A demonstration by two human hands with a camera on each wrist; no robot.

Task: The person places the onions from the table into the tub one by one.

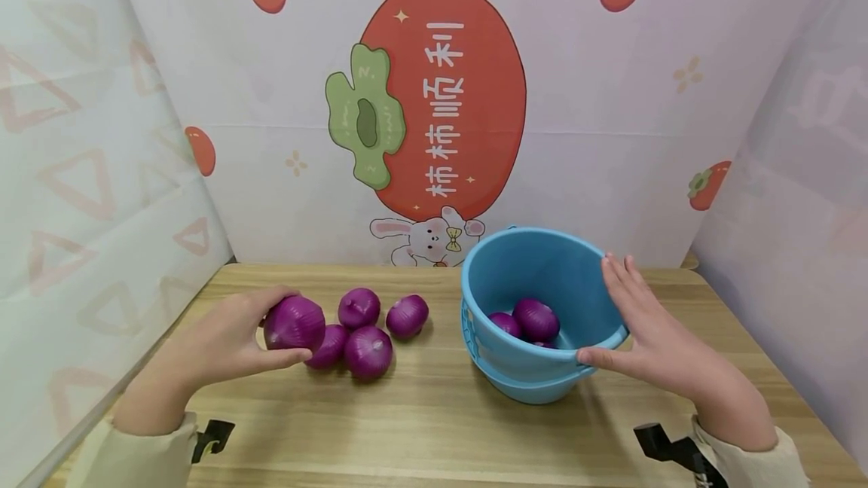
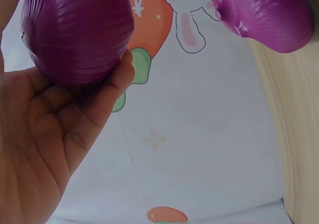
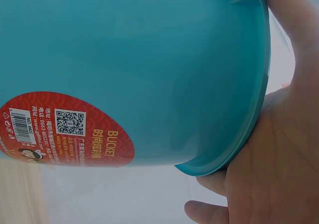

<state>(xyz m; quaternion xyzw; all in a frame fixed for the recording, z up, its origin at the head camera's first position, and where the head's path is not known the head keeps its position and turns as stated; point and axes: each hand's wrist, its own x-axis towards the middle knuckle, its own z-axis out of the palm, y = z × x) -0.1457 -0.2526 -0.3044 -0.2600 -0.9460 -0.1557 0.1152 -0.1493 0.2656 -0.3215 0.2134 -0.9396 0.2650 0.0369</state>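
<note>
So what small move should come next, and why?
I'd suggest the left hand carry its onion over to the blue bucket: it grips that onion, other onions already lie inside, and the right hand touches the bucket.

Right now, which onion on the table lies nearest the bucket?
The rightmost onion on the table; the other three lie left of it, farther from the blue bucket.
</note>
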